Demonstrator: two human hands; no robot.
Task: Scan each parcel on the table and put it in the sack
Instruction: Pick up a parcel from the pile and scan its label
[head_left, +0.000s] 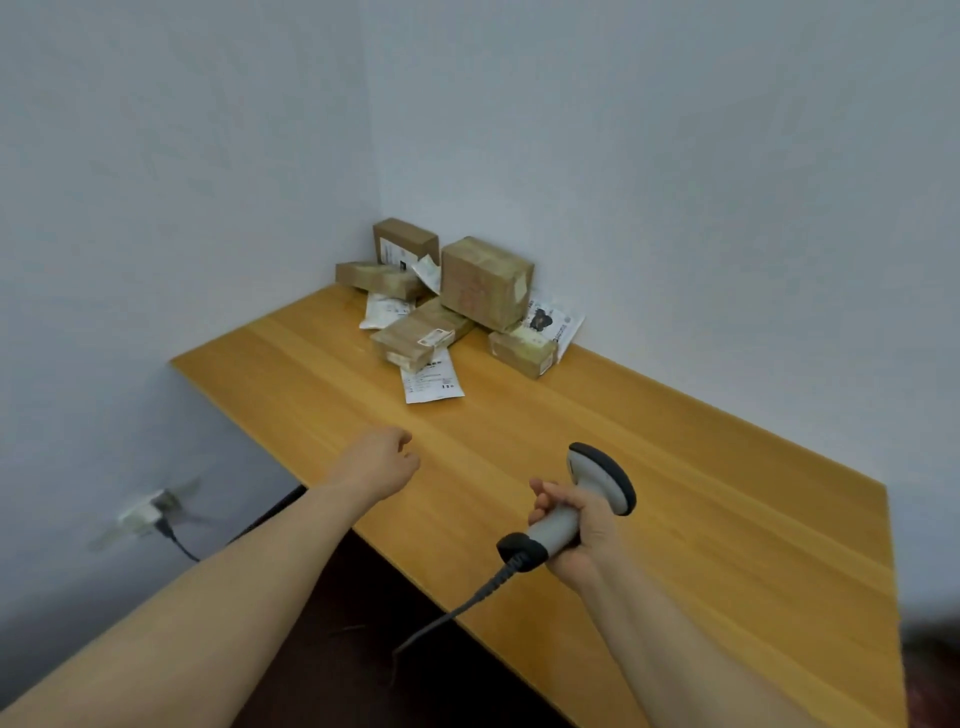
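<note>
A heap of several parcels (457, 301) lies in the far corner of the wooden table (701, 467): brown taped cardboard boxes, the largest (485, 283) on top, and white mailer bags, one (432, 382) nearest me. My right hand (576, 525) grips the grey handle of a barcode scanner (597, 480), whose dark head points toward the heap. My left hand (376, 462) hovers over the table's near-left part, fingers loosely curled, holding nothing. It is well short of the parcels. No sack is in view.
The scanner's coiled cable (457, 608) hangs off the table's front edge to the dark floor. A wall socket with a plug (150, 512) is low on the left wall. Walls close the table's far left and right sides.
</note>
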